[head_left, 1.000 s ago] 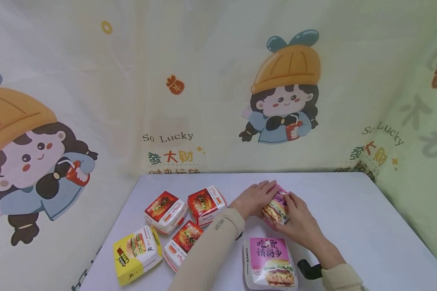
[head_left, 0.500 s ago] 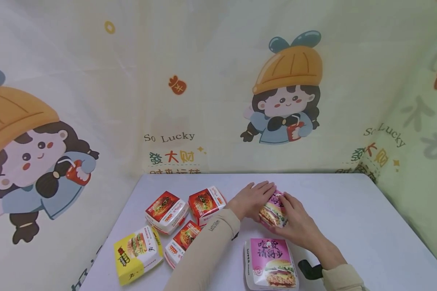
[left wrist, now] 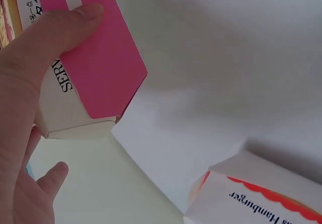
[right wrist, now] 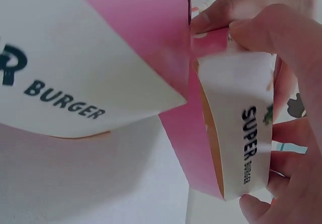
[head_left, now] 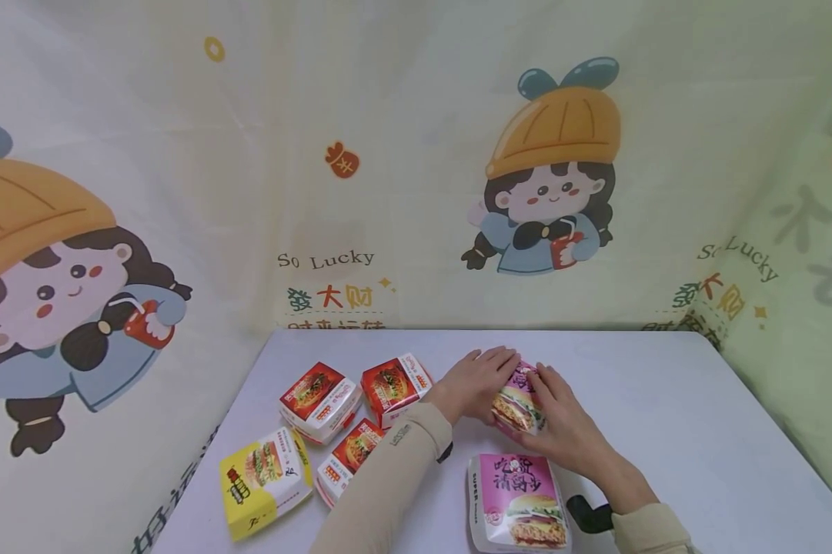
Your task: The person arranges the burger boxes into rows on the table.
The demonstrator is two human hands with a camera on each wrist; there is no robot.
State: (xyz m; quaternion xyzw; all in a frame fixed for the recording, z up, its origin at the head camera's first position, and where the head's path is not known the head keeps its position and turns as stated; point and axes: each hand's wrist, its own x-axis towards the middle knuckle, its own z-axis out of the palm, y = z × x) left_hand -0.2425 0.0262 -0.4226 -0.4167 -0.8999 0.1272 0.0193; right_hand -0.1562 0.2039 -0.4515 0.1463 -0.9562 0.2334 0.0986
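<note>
Both hands hold a pink-and-white burger box [head_left: 517, 408] over the far middle of the table. My left hand [head_left: 472, 382] grips its left side; in the left wrist view, the left thumb presses the box's pink flap [left wrist: 105, 73], over a slot. From the other side my right hand [head_left: 573, 431] holds it, fingers along the white side panel [right wrist: 236, 118] marked "SUPER BURGER" in the right wrist view. The box is tilted, with a gap beside that panel. A second pink burger box [head_left: 519, 500] lies nearer on the table, below the hands.
Left on the white table [head_left: 679, 431] are three red-and-white burger boxes [head_left: 319, 404], one partly hidden by the left sleeve [head_left: 395, 477], and a yellow burger box [head_left: 263, 481]. A printed cloth [head_left: 402, 192] hangs behind the table's back edge.
The held box and both hands have shifted slightly left, and a little more of the box's top shows between the hands. The other boxes keep their places on the table.
</note>
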